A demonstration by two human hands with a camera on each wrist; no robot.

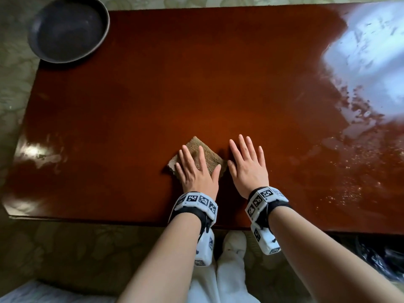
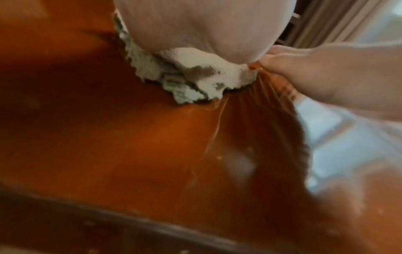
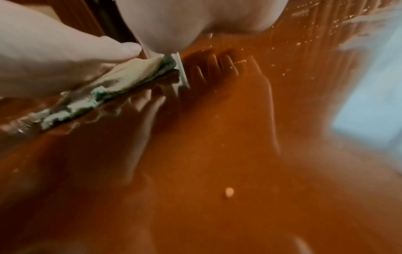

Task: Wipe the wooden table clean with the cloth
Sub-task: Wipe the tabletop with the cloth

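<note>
A glossy red-brown wooden table [image 1: 196,84] fills the head view. Near its front middle lies a folded brownish cloth [image 1: 207,156]. My left hand [image 1: 196,169] lies flat on the cloth with straight fingers pressing it down. Just right of the cloth, my right hand [image 1: 247,165] lies flat on the bare wood, fingers spread. The left wrist view shows the cloth [image 2: 191,77] bunched under the palm [image 2: 204,31]. In the right wrist view the cloth [image 3: 121,82] sits under the left hand [image 3: 54,56]. Pale crumbs [image 1: 341,184] speckle the table's right side.
A dark empty bowl [image 1: 68,29] sits on the table's far left corner. Window glare [image 1: 367,62] covers the far right of the tabletop. A single crumb [image 3: 229,191] lies near my right wrist. My white-clad legs [image 1: 231,263] stand below the front edge, on a patterned floor.
</note>
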